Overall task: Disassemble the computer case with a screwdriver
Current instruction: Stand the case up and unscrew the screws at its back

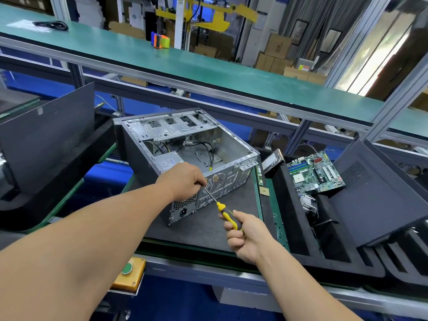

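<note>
Mid-frame, right hand point(243, 235) grips the screwdriver point(225, 213); left hand point(185, 179) pinches its shaft against the case point(185, 158). The tip might slip and jab fingers.

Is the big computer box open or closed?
Open. The grey metal computer case lies with its top side uncovered, showing black cables and bare metal inside.

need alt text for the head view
A right hand grips a yellow screwdriver, its tip at the back panel of an open computer case, where the left hand pinches the shaft. A motherboard lies to the right.
</note>
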